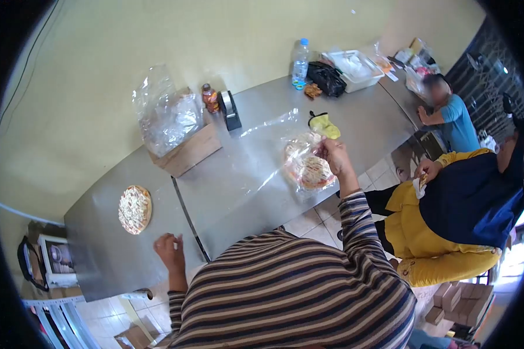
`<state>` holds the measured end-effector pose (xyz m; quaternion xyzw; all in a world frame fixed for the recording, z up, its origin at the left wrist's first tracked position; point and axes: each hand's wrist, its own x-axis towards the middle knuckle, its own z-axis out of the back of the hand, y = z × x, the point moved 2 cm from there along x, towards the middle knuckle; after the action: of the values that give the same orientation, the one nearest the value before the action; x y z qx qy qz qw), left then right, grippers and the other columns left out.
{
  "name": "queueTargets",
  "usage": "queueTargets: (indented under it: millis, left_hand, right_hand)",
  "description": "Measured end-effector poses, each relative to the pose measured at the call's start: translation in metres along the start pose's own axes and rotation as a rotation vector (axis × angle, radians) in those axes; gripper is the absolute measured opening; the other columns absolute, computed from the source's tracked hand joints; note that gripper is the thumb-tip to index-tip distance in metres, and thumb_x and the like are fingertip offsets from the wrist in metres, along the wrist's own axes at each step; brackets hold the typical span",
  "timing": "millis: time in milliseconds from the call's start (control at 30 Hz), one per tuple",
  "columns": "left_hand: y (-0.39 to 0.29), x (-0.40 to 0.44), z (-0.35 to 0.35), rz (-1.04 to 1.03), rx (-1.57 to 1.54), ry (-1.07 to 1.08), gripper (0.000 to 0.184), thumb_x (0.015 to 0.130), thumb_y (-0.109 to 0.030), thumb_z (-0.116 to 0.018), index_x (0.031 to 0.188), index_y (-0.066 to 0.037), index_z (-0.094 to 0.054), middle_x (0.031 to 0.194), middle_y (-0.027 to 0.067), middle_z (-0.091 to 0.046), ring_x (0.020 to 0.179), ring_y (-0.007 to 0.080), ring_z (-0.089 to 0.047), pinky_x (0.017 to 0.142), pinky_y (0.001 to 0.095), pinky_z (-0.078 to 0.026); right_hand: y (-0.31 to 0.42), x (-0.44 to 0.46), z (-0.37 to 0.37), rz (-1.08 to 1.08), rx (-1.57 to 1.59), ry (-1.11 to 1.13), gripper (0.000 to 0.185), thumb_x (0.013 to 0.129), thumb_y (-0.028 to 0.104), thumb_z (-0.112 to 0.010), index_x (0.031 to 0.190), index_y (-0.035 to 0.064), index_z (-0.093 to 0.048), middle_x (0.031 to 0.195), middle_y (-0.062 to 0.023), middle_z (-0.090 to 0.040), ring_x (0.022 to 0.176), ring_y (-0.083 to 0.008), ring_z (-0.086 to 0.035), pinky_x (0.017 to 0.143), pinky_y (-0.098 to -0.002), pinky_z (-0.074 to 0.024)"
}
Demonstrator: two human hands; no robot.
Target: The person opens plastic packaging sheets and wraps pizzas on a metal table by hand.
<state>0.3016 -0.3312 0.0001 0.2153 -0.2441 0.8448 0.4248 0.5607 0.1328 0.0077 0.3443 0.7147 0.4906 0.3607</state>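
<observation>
Pinching a clear, crinkled plastic bag [300,149] between its fingertips, the right hand [334,158] is beside a round, pale-topped pizza [317,174] under that film on the grey metal table [221,186], while the left hand [170,251], fingers loosely curled, hovers near another round, white-topped pizza [135,210]

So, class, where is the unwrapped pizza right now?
In the head view, the unwrapped pizza lies at left on the metal table, just beyond the left hand.

The right arm [360,224] was stretched forward, and I saw the right hand [334,156] pinched at thumb and fingertips; the left arm [177,305] extended less far, the left hand [170,251] loosely curled.
</observation>
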Motion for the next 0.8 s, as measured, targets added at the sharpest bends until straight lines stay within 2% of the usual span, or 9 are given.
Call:
queueTargets:
  millis: [167,267,300,367,467,533,600,700,800]
  left_hand:
    - [0.004,-0.036,-0.052,0.001,-0.131,0.163,0.017,0.068,-0.004,-0.067,0.073,-0.004,-0.051,0.106,0.0176,-0.052,0.101,0.0333,-0.048,0.086,0.0424,-0.037]
    - [0.014,-0.052,-0.076,0.005,-0.148,0.309,0.014,0.066,0.001,-0.062,0.076,-0.001,-0.052,0.112,0.0214,-0.05,0.103,0.037,-0.047,0.086,0.0434,-0.038]
    - [0.036,-0.061,-0.094,0.439,-0.468,0.367,0.015,0.066,0.0,-0.062,0.077,-0.001,-0.052,0.112,0.0221,-0.05,0.103,0.0375,-0.046,0.086,0.0433,-0.038]
    - [0.04,-0.061,-0.113,0.707,-0.607,0.494,0.016,0.066,-0.003,-0.062,0.08,-0.001,-0.054,0.111,0.0212,-0.051,0.103,0.0369,-0.047,0.085,0.0424,-0.039]
    - [0.075,-0.081,-0.143,0.502,-0.472,0.778,0.019,0.069,-0.014,-0.063,0.082,-0.004,-0.055,0.11,0.0156,-0.054,0.105,0.0326,-0.047,0.085,0.042,-0.038]
    - [0.081,-0.076,-0.152,0.435,-0.375,0.88,0.023,0.07,-0.022,-0.062,0.085,-0.006,-0.056,0.11,0.0126,-0.055,0.107,0.0299,-0.047,0.088,0.0434,-0.035]
    - [0.078,-0.078,-0.136,0.313,-0.181,0.849,0.03,0.07,-0.03,-0.061,0.089,-0.008,-0.056,0.11,0.0105,-0.055,0.109,0.0279,-0.045,0.09,0.0456,-0.03]
    - [0.035,-0.053,-0.107,0.123,0.096,0.775,0.04,0.07,-0.041,-0.059,0.095,-0.01,-0.057,0.111,0.0073,-0.055,0.113,0.0249,-0.044,0.094,0.0488,-0.024]
    - [0.009,-0.029,-0.125,0.24,0.065,0.549,0.055,0.069,-0.047,-0.059,0.109,-0.011,-0.053,0.118,0.0084,-0.051,0.115,0.0262,-0.041,0.094,0.0501,-0.024]
  right_hand:
    - [-0.001,-0.02,0.016,0.145,-0.504,0.018,0.016,0.076,0.011,-0.053,0.073,-0.0001,-0.064,0.071,-0.0062,-0.062,0.066,-0.0134,-0.057,0.063,-0.027,-0.0481]
    - [-0.026,-0.015,0.028,-0.069,-0.158,0.038,0.018,0.081,0.015,-0.055,0.076,0.0001,-0.064,0.071,-0.0046,-0.062,0.062,-0.0115,-0.056,0.057,-0.0244,-0.0459]
    - [-0.036,-0.01,0.032,-0.066,-0.232,0.008,0.018,0.081,0.015,-0.055,0.076,0.0011,-0.065,0.071,-0.0041,-0.062,0.062,-0.0104,-0.056,0.055,-0.0229,-0.0457]
    - [-0.042,-0.009,0.037,-0.1,-0.326,0.02,0.018,0.077,0.017,-0.061,0.073,0.0002,-0.066,0.07,-0.0044,-0.063,0.061,-0.0094,-0.056,0.055,-0.0232,-0.0455]
    - [-0.046,-0.002,0.039,0.048,-0.697,0.012,0.012,0.062,0.011,-0.067,0.066,-0.0002,-0.064,0.064,-0.0056,-0.061,0.058,-0.0114,-0.055,0.056,-0.0265,-0.0453]
    - [-0.051,0.003,0.034,0.129,-0.696,0.108,0.016,0.058,0.002,-0.066,0.074,0.0007,-0.061,0.069,-0.0065,-0.061,0.066,-0.0137,-0.057,0.06,-0.0268,-0.0463]
    - [-0.056,0.007,0.03,0.157,-0.758,0.144,0.022,0.056,-0.002,-0.065,0.077,0.0015,-0.058,0.073,-0.0068,-0.06,0.073,-0.0166,-0.057,0.063,-0.0274,-0.0466]
    - [-0.061,0.009,0.025,0.464,-0.826,0.046,0.025,0.055,-0.005,-0.061,0.079,0.0023,-0.055,0.077,-0.0087,-0.056,0.084,-0.0218,-0.053,0.069,-0.0292,-0.0464]
    - [-0.055,0.005,0.022,0.413,-0.799,0.033,0.023,0.056,-0.005,-0.059,0.077,0.0021,-0.054,0.076,-0.0109,-0.053,0.088,-0.026,-0.049,0.07,-0.0311,-0.0452]
